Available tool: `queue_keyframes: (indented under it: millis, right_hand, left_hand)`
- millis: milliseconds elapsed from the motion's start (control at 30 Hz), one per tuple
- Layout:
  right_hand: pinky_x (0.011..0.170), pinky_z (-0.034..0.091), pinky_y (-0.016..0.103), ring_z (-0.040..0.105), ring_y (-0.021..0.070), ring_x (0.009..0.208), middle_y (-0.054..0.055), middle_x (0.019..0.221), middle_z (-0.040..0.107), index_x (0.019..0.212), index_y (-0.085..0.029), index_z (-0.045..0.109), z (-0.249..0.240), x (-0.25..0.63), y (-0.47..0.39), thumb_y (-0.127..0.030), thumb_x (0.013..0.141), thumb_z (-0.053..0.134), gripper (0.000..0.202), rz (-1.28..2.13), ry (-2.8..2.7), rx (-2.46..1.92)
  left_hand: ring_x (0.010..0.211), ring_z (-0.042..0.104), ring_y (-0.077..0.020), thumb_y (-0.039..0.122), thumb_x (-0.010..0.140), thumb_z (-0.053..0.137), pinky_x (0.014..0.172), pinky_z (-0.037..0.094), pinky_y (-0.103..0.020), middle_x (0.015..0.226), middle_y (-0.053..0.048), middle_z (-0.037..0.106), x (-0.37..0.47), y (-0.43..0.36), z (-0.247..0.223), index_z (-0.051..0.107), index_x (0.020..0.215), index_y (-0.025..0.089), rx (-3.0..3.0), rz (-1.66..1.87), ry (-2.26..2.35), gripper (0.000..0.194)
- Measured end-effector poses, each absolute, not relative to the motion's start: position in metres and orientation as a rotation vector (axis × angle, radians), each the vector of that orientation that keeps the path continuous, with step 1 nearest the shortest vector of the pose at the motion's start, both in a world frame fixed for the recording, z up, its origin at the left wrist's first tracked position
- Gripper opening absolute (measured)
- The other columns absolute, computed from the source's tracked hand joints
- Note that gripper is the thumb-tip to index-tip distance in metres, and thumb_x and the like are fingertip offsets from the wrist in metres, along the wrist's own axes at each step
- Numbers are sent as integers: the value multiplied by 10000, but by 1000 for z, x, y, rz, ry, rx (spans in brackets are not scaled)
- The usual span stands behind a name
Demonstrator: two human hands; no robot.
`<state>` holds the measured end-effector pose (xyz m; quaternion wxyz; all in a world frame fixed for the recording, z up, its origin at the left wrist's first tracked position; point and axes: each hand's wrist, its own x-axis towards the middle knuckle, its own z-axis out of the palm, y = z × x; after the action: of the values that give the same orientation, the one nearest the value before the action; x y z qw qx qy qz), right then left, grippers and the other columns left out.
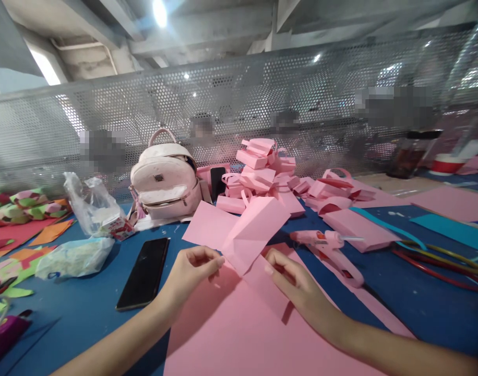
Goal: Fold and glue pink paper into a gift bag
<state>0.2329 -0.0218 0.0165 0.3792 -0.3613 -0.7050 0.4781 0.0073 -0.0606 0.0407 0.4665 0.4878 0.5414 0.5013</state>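
Observation:
A folded piece of pink paper point(257, 230) stands tilted between my two hands, above a large pink sheet point(231, 334). My left hand point(195, 269) is closed in a pinch, thumb against forefinger, at the paper's lower left edge. On the other side, my right hand point(291, 279) has its bent fingers and thumb on the lower right flap. Its inner fingers are partly hidden. To the right of that hand lies a pink hot glue gun point(329, 250). A flat pink piece point(210, 227) reaches out behind the folded paper on the left.
A pile of folded pink paper boxes point(262, 172) stands behind, beside a pale pink backpack point(164, 183). A black phone point(144, 272) and a plastic packet point(76, 257) lie left. Coloured rings point(442, 261) and a dark jar point(411, 156) are right. A perforated metal panel point(231, 89) crosses the back.

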Motion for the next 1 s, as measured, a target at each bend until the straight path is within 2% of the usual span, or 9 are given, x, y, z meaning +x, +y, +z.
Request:
queue_keyframes:
  millis: [167, 300, 467, 600, 800, 1000]
  right_hand:
    - [643, 435, 291, 502, 197, 710, -3, 682, 488, 747, -228, 512, 22, 232, -23, -591, 896, 542, 394, 1234, -1799, -903]
    - [670, 453, 302, 528, 211, 739, 4, 692, 512, 792, -228, 557, 19, 232, -24, -563, 908, 542, 355, 1237, -1806, -892]
    - [673, 436, 291, 516, 195, 761, 17, 791, 542, 785, -218, 528, 13, 233, -23, -520, 939, 512, 339, 1203, -1848, -881]
    - [668, 437, 287, 510, 193, 745, 6, 752, 518, 766, -223, 509, 14, 234, -24, -521, 934, 522, 342, 1207, -1852, -891]
    - [707, 469, 304, 538, 214, 771, -1, 683, 510, 735, -228, 513, 13, 234, -22, -530, 912, 547, 351, 1214, -1788, -898]
    - [718, 471, 301, 534, 205, 754, -5, 681, 502, 735, -227, 498, 15, 233, -22, -526, 916, 541, 352, 1236, -1796, -890]
  left_hand:
    - [513, 512, -105, 348, 660, 784, 542, 425, -235, 548, -10, 619, 13, -62, 38, 717, 642, 135, 1193, 1195, 1313, 224]
    - [506, 520, -105, 324, 667, 778, 539, 416, -233, 550, -14, 631, 15, -62, 37, 705, 622, 139, 1201, 1194, 1311, 204]
    - [506, 517, -97, 382, 701, 781, 542, 401, -225, 548, -3, 610, 15, -62, 38, 668, 606, 141, 1220, 1201, 1300, 283]
    - [520, 530, -107, 407, 708, 782, 547, 421, -230, 552, 2, 600, 11, -62, 41, 647, 618, 147, 1246, 1205, 1268, 306]
    - [566, 540, -96, 333, 721, 763, 578, 437, -207, 586, 5, 610, -1, -58, 49, 684, 642, 139, 1295, 1289, 1318, 223]
    - [520, 614, -141, 268, 679, 750, 541, 480, -246, 612, -47, 688, 10, -62, 43, 728, 660, 121, 1298, 1183, 1296, 150]
